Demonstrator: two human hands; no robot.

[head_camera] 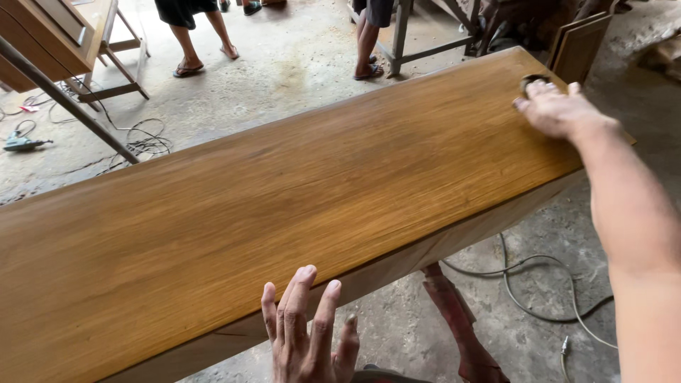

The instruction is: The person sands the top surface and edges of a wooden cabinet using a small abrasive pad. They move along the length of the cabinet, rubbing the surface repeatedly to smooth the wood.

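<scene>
While left hand (306, 333) edges plank (284, 191), right hand (557, 110) covers pad (528, 80).

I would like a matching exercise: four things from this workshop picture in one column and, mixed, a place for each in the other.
1. right hand
2. left hand
3. grey cable
4. power tool

A. floor, far left
B. near edge of the board
C. far end of the board, on a dark pad
D. floor under the board, right

Pairs: 1-C, 2-B, 3-D, 4-A
</scene>
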